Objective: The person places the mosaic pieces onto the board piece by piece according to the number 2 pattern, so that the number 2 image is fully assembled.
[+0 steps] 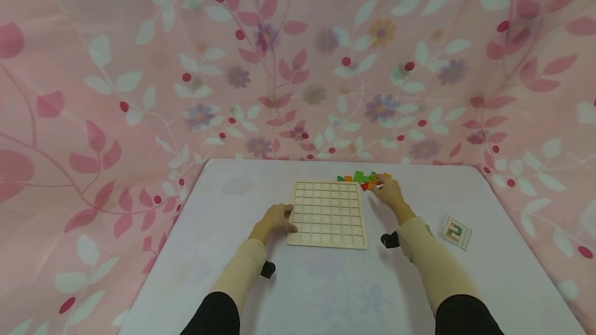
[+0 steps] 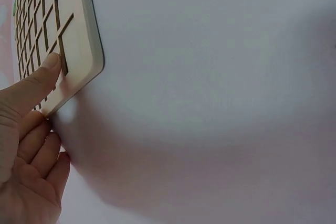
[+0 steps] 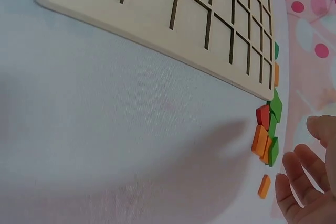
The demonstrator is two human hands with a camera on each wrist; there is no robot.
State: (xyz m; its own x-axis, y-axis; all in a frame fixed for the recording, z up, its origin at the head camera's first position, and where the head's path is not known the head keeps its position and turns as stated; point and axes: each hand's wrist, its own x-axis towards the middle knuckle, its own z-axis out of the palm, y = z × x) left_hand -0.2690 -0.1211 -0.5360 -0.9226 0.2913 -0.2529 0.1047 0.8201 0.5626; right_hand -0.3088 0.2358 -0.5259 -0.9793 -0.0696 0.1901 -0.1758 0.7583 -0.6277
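Observation:
A square wooden grid board [image 1: 328, 213] lies on the table, its cells bare. My left hand [image 1: 278, 218] holds the board's left edge; in the left wrist view the thumb [image 2: 50, 65] lies on top near a corner and the other fingers bend against the side. At the board's far right corner, my right hand [image 1: 389, 191] hovers over a small pile of coloured pieces. The right wrist view shows that hand [image 3: 310, 182] with thumb and fingers spread apart, nothing seen between them. Beside it are a red piece [image 3: 263, 115], orange pieces [image 3: 259, 140] and green pieces [image 3: 273, 151].
A small pattern card [image 1: 455, 232] with a printed grid and a coloured figure lies on the right of the white-covered table [image 1: 326, 293]. Behind the table's far edge hangs a pink floral curtain [image 1: 298, 66]. One orange piece [image 3: 264, 186] lies apart from the pile.

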